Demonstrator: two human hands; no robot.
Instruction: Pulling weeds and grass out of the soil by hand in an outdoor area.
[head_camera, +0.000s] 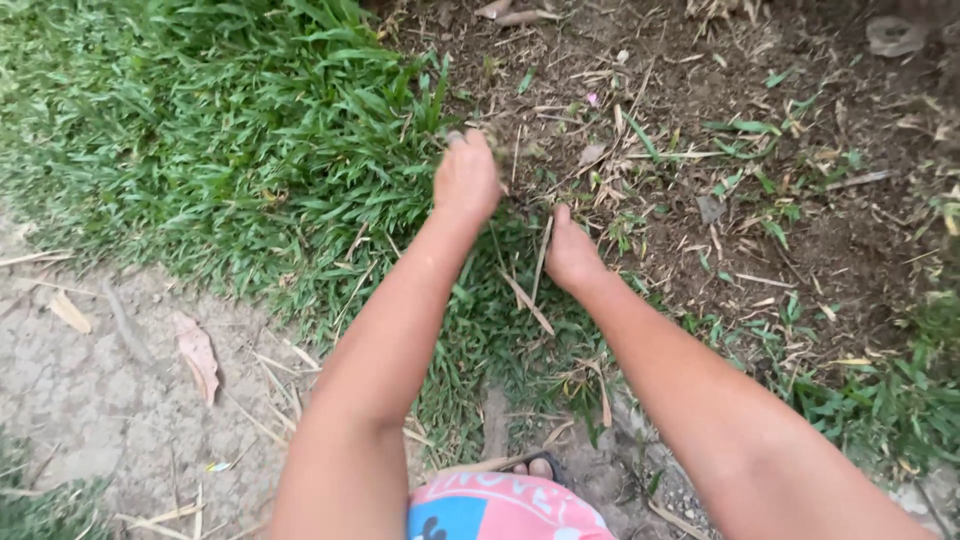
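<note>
Left hand: the left hand (466, 178) is down at the edge of the thick green grass patch (230, 140), knuckles up, fingers curled under into the blades; the grip looks pressed together on a tuft, though what it pinches is hidden beneath the hand.
Right hand: the right hand (570, 255) sits just beside the left, lower in view, fingers tucked down into grass and dry straw stems (530, 290); grip state cannot be told.
Grass: covers the upper left, thinning to sparse blades where both hands work.
Bare soil: dark brown bare soil (700, 120) littered with dry stalks, right of the hands.
Path: pale cracked dirt path (100, 400) at lower left, with a dry brown leaf (198, 355) lying on it.
Clothing: pink and blue printed garment (500, 505) at bottom edge.
</note>
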